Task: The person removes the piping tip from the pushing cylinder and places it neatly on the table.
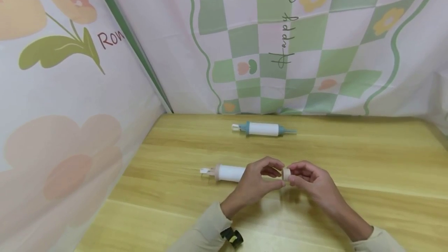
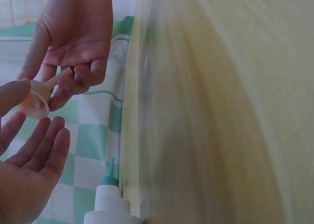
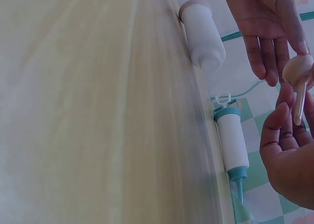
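Both hands meet at a small beige funnel-shaped nozzle [image 1: 286, 174] with a narrow tube, held above the wooden table. My left hand [image 1: 257, 182] pinches its wide rim, the thumb lying along the cone in the left wrist view. From the other side my right hand [image 1: 313, 182] grips it, fingers around the tube [image 3: 300, 103]. Under the left hand lies a syringe-like dispenser [image 1: 231, 173] with a white barrel and beige collar. Its front is hidden in the head view; in the right wrist view the barrel end [image 3: 209, 62] carries no nozzle.
Farther back on the wooden table [image 1: 350, 158] lies a second syringe-like dispenser [image 1: 263, 129], white with teal ends and a thin teal nozzle pointing right. A green-checked cloth [image 1: 241, 42] hangs along the rear edge, and a flowered cloth [image 1: 105, 69] borders the left side.
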Tool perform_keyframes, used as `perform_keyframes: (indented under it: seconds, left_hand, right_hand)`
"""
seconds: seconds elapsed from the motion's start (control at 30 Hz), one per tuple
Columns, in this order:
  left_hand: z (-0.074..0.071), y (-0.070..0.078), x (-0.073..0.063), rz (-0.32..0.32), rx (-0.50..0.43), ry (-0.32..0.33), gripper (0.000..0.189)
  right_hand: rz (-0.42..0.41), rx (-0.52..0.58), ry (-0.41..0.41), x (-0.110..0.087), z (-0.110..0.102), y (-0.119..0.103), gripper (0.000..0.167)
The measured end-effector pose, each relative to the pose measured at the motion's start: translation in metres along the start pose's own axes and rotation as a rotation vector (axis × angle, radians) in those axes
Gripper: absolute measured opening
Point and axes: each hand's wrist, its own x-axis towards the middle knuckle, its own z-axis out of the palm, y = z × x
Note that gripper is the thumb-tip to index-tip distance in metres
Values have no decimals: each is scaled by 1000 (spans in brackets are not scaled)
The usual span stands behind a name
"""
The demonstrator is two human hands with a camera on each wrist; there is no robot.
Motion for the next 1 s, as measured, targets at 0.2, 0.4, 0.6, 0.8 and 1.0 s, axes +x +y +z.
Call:
perform_keyframes:
  seconds: [0.2, 0.4, 0.6, 0.8, 1.0]
  left_hand:
    - [1, 0, 0, 6, 7, 14, 31]
    - [1, 0, 2, 1, 11, 41, 30]
    - [-1, 2, 3, -7, 12, 75, 28]
    - [-6, 5, 3, 19, 20, 94, 29]
    - [-6, 6, 4, 24, -52, 96, 31]
  right_hand:
    - [-4, 24, -12, 0, -1, 1, 23]
    - [1, 58, -1, -1, -1, 1, 26]
    - [2, 80, 15, -3, -2, 2, 29]
    - [1, 97, 14, -3, -5, 4, 30]
    - [38, 20, 32, -4, -7, 3, 31]
